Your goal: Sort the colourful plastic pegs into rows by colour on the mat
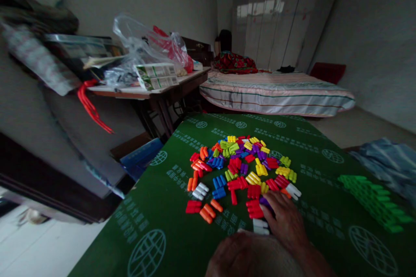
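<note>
A loose heap of small plastic building blocks [238,182], each like joined rounded tubes, lies on the green table. Over the near right side of the heap reaches my right hand [286,218], its fingers closed on a purple block [265,202] that they partly cover. Red blocks [254,208] lie just left of those fingertips, and white blocks [260,226] below them. At the bottom edge my left hand [230,254] is curled in, dim and partly cut off; what it holds, if anything, is hidden.
A row of joined green blocks [373,201] lies on the right of the green tabletop [175,242]. Beyond are a striped bed [276,93] and a side table [191,78] with plastic bags [143,45] and boxes [157,76]. Blue cloth [386,160] lies at right.
</note>
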Available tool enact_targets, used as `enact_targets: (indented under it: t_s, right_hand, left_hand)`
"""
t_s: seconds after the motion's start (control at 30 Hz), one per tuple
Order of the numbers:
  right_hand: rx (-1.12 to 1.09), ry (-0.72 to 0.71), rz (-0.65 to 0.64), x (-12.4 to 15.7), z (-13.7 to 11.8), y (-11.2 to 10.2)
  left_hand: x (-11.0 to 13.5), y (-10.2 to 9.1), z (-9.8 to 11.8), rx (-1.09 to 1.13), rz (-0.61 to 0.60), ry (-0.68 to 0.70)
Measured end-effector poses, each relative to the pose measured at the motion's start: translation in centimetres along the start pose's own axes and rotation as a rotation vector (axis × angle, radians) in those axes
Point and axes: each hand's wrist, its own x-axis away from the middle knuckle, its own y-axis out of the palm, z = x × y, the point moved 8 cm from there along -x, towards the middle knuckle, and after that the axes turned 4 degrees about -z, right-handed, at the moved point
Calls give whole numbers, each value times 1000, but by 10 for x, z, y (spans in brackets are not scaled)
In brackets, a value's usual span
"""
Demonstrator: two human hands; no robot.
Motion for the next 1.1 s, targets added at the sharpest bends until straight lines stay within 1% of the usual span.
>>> enact_targets:
  t_s: [0.07, 0.1, 0.13, 0.2, 0.23, 0.3, 0.4, 0.43, 0.5, 0.6, 0.7, 0.77, 0.83, 0.93, 1.0, 1.1]
  right_hand:
    - [-4, -9, 2, 2, 1, 1]
    - [-3, -15, 4, 3, 2, 2]
    - [-2, -19, 9, 4, 2, 3]
    - [2, -24, 23, 5, 3, 4]
    - [3, -22, 32, 6, 3, 4]
    - [2, -19, 40, 7, 4, 5]
    - [-4, -19, 31, 8, 3, 6]
    - [-6, -19, 27, 8, 3, 6]
    - [-9, -16, 29, 9, 4, 6]
    - [-7, -13, 23, 9, 5, 7]
    - [-4, -24, 32, 9, 5, 7]
    - [-3, -34, 49, 9, 5, 6]
    - [-1, -37, 69, 9, 5, 5]
    - [8, -42, 74, 9, 5, 5]
    - [23, -55, 61, 9, 4, 6]
    - [53, -74, 77, 9, 3, 7]
  left_hand:
    - [-12, -21, 2, -125, 167, 64]
    - [-21, -27, -2, -168, 194, 33]
    - [-31, -32, -8, -194, 195, -11]
    - [-58, -27, -22, -210, 13, -114]
    - [-71, -26, -30, -210, -58, -174]
    - [-96, -20, -45, -212, -184, -281]
    - [-125, -3, -68, -233, -364, -415]
    - [-132, 1, -75, -237, -384, -436]
    - [-140, 7, -88, -251, -401, -473]
    - [-140, 6, -101, -288, -384, -519]
    - [-137, -2, -104, -333, -359, -556]
    - [-140, -7, -103, -354, -342, -559]
    - [-150, -9, -101, -364, -328, -534]
    - [-173, -2, -106, -357, -333, -470]
    - [-190, 5, -116, -348, -348, -446]
    - [-209, 14, -137, -343, -369, -467]
